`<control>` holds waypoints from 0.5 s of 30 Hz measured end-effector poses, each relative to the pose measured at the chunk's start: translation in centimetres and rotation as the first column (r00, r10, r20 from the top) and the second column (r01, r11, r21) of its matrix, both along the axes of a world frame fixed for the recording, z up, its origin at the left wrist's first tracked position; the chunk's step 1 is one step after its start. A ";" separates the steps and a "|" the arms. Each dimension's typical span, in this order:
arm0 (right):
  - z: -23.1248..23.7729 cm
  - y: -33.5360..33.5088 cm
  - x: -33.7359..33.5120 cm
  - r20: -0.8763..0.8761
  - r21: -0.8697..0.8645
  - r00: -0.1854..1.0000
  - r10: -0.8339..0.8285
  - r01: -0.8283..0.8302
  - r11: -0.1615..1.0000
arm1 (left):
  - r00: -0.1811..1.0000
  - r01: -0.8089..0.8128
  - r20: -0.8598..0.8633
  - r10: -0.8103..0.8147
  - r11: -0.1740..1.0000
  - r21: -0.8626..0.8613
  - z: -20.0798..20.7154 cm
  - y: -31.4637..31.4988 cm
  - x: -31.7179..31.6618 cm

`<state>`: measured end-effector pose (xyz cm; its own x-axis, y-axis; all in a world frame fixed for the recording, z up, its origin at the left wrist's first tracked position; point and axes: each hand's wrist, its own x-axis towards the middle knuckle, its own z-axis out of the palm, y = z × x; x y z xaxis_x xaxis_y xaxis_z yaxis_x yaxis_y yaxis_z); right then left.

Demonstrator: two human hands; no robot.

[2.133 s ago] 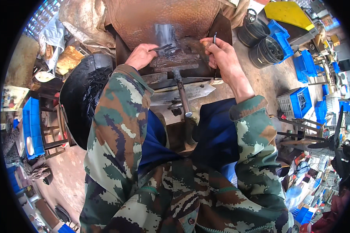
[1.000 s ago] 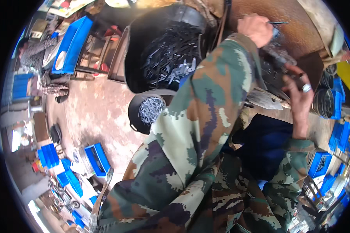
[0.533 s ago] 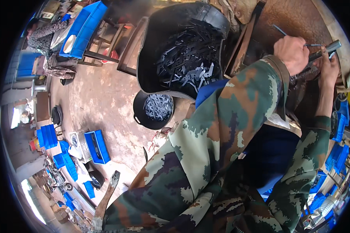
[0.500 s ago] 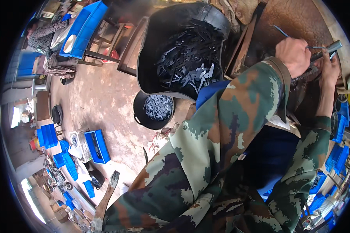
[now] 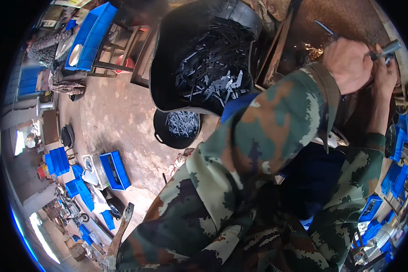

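My left hand [image 5: 347, 65] is closed in a fist, and a thin metal strip [image 5: 324, 27] sticks out on its far left side. Close against it, my right hand [image 5: 385, 75] has its fingers bent together. What those fingers hold is mostly hidden behind the left hand. A grey round metal bar [image 5: 391, 47] juts out to the right just beyond the right fingertips. Bright orange sparks [image 5: 313, 51] fly to the left of my left hand, over a brown, dirty surface [image 5: 360, 18]. The place where the sparks start is hidden.
A large black tub [image 5: 154, 77] of dark flat metal pieces stands left of my arms, beside a smaller black bucket [image 5: 157, 129] of grey pieces. Blue bins [image 5: 115, 170] stand on the floor. A wooden handle [image 5: 120, 233] rises near my left elbow. Another person [image 5: 50, 50] sits far left.
Sparks have appeared beside my left hand. That hand has shifted slightly right, closer to my right fingers. The whole view has moved a little, so the tub appears farther left.
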<state>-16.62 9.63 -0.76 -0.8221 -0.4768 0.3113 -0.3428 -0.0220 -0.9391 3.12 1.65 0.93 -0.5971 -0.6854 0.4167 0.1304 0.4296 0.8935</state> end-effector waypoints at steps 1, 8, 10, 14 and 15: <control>0.2 -0.2 0.5 -0.016 0.040 1.000 -0.009 0.009 0.999 | 1.000 -0.013 -0.008 0.013 1.000 -0.026 0.2 -0.6 0.4; 0.4 -0.1 0.6 0.013 0.088 1.000 -0.026 0.025 0.996 | 0.991 0.119 0.076 -0.110 0.984 -0.135 -1.9 -9.8 12.0; 1.2 -0.1 2.0 0.019 0.063 1.000 -0.022 0.021 0.998 | 0.928 -0.003 0.363 0.083 0.976 -0.217 -4.1 -13.6 16.8; 1.8 -1.1 3.5 -0.011 -0.018 0.999 0.053 -0.053 0.998 | 0.780 -0.222 0.560 0.278 0.960 -0.168 -11.5 -20.0 24.4; 1.7 -1.1 3.6 -0.010 -0.022 0.998 0.055 -0.055 0.998 | 0.734 -0.236 0.590 0.337 0.941 -0.244 -13.6 -21.2 25.9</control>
